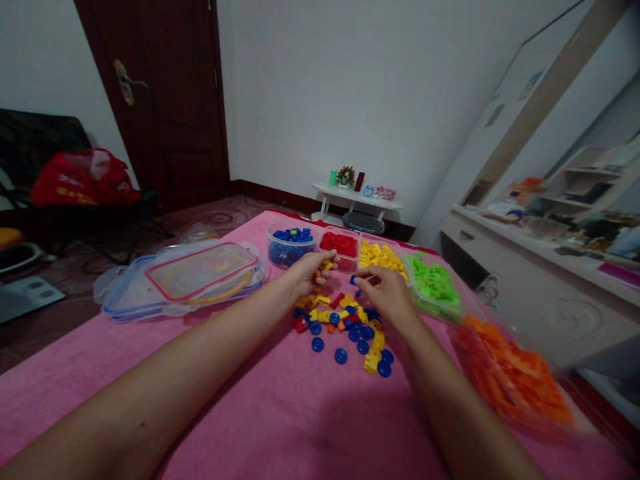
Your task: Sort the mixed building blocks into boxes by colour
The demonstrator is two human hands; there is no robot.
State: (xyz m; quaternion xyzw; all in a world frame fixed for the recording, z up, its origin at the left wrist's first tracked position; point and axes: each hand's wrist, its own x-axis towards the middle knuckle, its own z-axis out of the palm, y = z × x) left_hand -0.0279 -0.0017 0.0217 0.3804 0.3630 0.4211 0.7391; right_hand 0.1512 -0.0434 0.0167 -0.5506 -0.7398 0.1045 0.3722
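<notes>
- Bare forearms (165, 380) reach in from the near edge, over a pink cloth (280, 413).
- Left hand (311, 270): curled around a few yellow pieces (326, 265), not tightly clenched as far as shows.
- Right hand (387, 288): thumb and fingers pinch a small blue piece (353, 280) above the far side of the pile.
- Done, by the look of it: five tubs (285, 259) in an arc hold blue, red, yellow, green and orange pieces, nearly one colour to each; one yellow-green bit shows among the blue.
- Left: a loose pile (335, 319) between the forearms, mostly yellow blocks and blue wheels, with some red and orange. No green is plain in it.
- In the way: the right hand partly covers the yellow tub, and the right forearm lies between pile and orange tub, which is blurred.
- Around: stacked lids (175, 275) on the left, a red bag (85, 180) beyond, a door (170, 100), a low white table (357, 194) by the wall, and a cabinet (480, 243) on the right.
</notes>
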